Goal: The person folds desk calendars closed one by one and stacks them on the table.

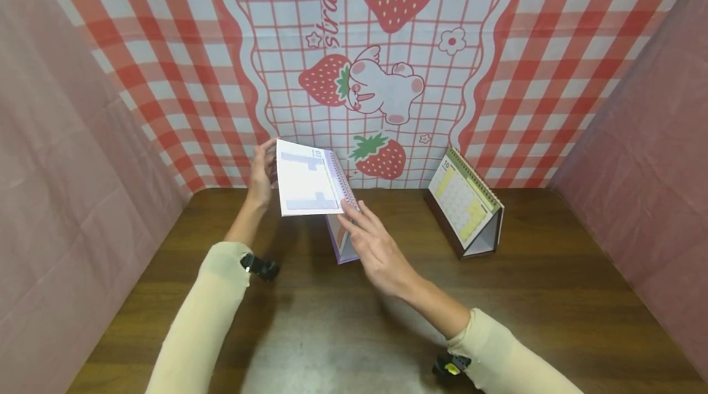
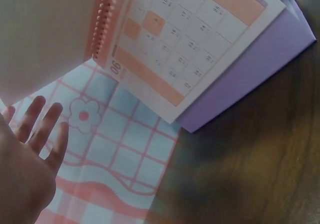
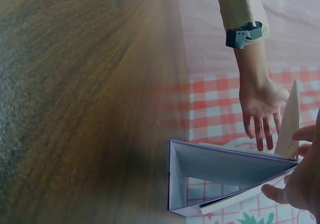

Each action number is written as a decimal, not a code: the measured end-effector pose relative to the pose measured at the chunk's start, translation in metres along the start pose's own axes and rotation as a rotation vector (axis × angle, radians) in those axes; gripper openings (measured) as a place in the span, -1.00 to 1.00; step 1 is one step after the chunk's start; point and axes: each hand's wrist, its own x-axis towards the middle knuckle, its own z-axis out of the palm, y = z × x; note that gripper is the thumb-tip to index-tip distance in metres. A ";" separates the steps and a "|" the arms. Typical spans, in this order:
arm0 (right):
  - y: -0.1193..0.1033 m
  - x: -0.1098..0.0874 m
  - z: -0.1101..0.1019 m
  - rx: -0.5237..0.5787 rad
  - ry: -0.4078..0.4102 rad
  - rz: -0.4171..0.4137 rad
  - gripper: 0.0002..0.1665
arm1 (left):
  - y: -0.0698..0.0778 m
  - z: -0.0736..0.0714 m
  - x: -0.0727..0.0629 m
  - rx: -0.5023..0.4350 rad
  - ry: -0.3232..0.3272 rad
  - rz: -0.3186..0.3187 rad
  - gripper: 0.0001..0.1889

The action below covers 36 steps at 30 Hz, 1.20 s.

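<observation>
A purple desk calendar [image 1: 346, 251] with a spiral binding [image 1: 344, 180] stands on the table. Its raised page [image 1: 306, 179], marked 03, spreads out to the left; an orange page [image 2: 170, 43] marked 06 lies against the stand beneath. My left hand [image 1: 260, 176] is at the page's outer edge, partly behind it, its fingers extended and spread in the left wrist view. At the near end of the binding my right hand [image 1: 378, 252] straddles the calendar's top, digits on both sides of it. The right wrist view shows the stand's hollow triangular end.
To the right stands a second desk calendar [image 1: 464, 203], green and yellow, open at page 10. A strawberry-print checked cloth [image 1: 498, 74] hangs behind the wooden table [image 1: 310, 326]. Pink cloth hangs along the left and right sides.
</observation>
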 end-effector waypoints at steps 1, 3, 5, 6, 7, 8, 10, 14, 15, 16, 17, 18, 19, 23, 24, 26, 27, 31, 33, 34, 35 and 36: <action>0.000 0.000 0.000 -0.006 0.000 0.000 -0.31 | -0.002 -0.001 -0.001 -0.001 0.005 -0.005 -0.15; 0.000 -0.001 0.000 -0.019 0.000 -0.001 -0.31 | -0.005 -0.002 -0.002 -0.004 0.014 -0.022 -0.15; 0.001 -0.002 0.001 -0.032 -0.001 -0.006 -0.32 | -0.008 -0.003 -0.003 -0.021 0.025 -0.030 -0.16; 0.002 -0.002 0.001 -0.040 -0.003 -0.008 -0.32 | -0.009 -0.003 -0.003 -0.029 0.034 -0.030 -0.17; 0.002 -0.002 0.001 -0.048 -0.005 -0.011 -0.33 | -0.010 -0.004 -0.003 -0.028 0.041 -0.031 -0.18; 0.003 -0.002 0.002 -0.058 -0.006 -0.017 -0.33 | -0.011 -0.005 -0.003 -0.036 0.050 -0.031 -0.18; 0.005 -0.002 0.003 -0.076 -0.008 -0.030 -0.33 | -0.013 -0.007 -0.003 -0.041 0.066 -0.032 -0.19; 0.008 -0.004 0.004 -0.133 -0.011 -0.065 -0.34 | -0.016 -0.010 -0.002 -0.024 0.085 -0.053 -0.23; 0.008 -0.004 0.004 -0.150 -0.014 -0.075 -0.35 | -0.017 -0.011 -0.002 -0.007 0.088 -0.060 -0.24; 0.009 -0.004 0.004 -0.169 -0.017 -0.085 -0.36 | -0.018 -0.012 -0.002 0.011 0.091 -0.070 -0.24; 0.009 -0.005 0.004 -0.188 -0.021 -0.093 -0.37 | -0.018 -0.013 -0.003 0.033 0.091 -0.083 -0.24; 0.009 -0.005 0.004 -0.203 -0.026 -0.100 -0.38 | -0.019 -0.014 -0.003 0.057 0.093 -0.094 -0.25; 0.009 -0.005 0.004 -0.214 -0.030 -0.106 -0.39 | -0.019 -0.015 -0.003 0.082 0.096 -0.108 -0.25; 0.010 -0.006 0.004 -0.242 -0.042 -0.115 -0.40 | -0.022 -0.015 -0.004 0.106 0.104 -0.159 -0.24; 0.011 -0.006 0.005 -0.246 -0.044 -0.117 -0.40 | -0.023 -0.015 -0.004 0.101 0.109 -0.170 -0.25; 0.012 -0.006 0.005 -0.256 -0.045 -0.122 -0.39 | -0.026 -0.014 -0.005 0.110 0.117 -0.194 -0.25; 0.013 -0.007 0.005 -0.261 -0.046 -0.125 -0.39 | -0.028 -0.014 -0.005 0.133 0.120 -0.209 -0.26; 0.016 -0.008 0.004 -0.285 -0.052 -0.147 -0.40 | -0.049 -0.022 0.001 0.209 0.091 -0.250 -0.29; 0.017 -0.008 0.003 -0.305 -0.058 -0.164 -0.41 | -0.071 -0.030 0.009 0.216 0.044 -0.260 -0.32; 0.018 -0.008 0.003 -0.315 -0.059 -0.173 -0.42 | -0.085 -0.034 0.014 0.224 0.030 -0.257 -0.32; 0.018 -0.007 0.002 -0.326 -0.060 -0.181 -0.43 | -0.099 -0.038 0.019 0.238 0.018 -0.256 -0.31; 0.018 -0.007 0.002 -0.336 -0.058 -0.190 -0.44 | -0.102 -0.037 0.019 0.270 0.000 -0.282 -0.28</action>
